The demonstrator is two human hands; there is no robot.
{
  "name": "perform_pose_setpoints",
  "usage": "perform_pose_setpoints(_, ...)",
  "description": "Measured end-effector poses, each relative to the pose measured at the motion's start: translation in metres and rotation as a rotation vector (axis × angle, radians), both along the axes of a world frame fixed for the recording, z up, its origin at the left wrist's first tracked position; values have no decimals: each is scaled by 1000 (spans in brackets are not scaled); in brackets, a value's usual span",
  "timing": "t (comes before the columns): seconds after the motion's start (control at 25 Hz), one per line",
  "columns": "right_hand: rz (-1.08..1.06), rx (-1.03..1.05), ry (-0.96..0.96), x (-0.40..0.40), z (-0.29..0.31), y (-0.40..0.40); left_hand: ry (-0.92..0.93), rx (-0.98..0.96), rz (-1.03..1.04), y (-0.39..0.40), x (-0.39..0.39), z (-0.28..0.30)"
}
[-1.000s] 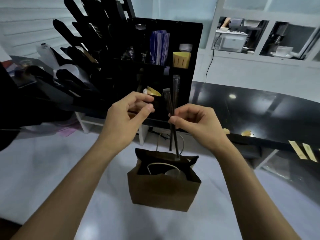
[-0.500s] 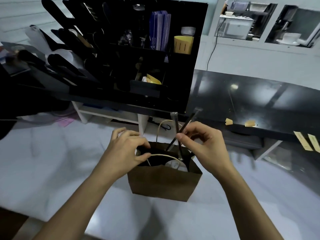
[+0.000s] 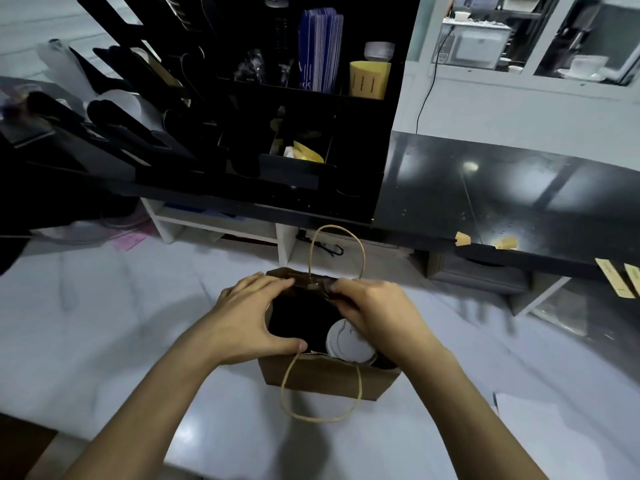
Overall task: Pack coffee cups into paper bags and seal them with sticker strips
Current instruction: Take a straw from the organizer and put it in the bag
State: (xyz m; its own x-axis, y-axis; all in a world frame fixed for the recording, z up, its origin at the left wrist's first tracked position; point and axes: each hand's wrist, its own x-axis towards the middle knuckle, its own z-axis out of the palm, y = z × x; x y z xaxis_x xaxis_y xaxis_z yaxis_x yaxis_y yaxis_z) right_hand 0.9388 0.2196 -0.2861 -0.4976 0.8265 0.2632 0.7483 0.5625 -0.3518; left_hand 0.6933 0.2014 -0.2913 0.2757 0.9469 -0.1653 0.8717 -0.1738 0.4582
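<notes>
Coffee cup (image 3: 349,342) sits inside paper bag (image 3: 322,379); left hand (image 3: 252,320) and right hand (image 3: 377,315) grip its rim.

Most of the paper bag's (image 3: 322,382) inside is lost in shadow, so only part of one white cup lid (image 3: 348,342) can be made out. The right hand's (image 3: 377,313) fingertips are curled out of sight at the far rim, and whatever's pinched there can't be told. The black organizer (image 3: 242,109) is cut off at the top edge, its slots too dark to read.
</notes>
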Motion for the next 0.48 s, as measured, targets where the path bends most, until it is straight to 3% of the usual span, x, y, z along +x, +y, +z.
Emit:
perform_pose_setpoints(0.24, -133, -39, -404, -22, -11, 11, -150, -37, -4, -1, -1, -2)
perform_pose_setpoints(0.48, -214, -124, -373, -29, -14, 13, -176, -13, -13, 0, -3, -7)
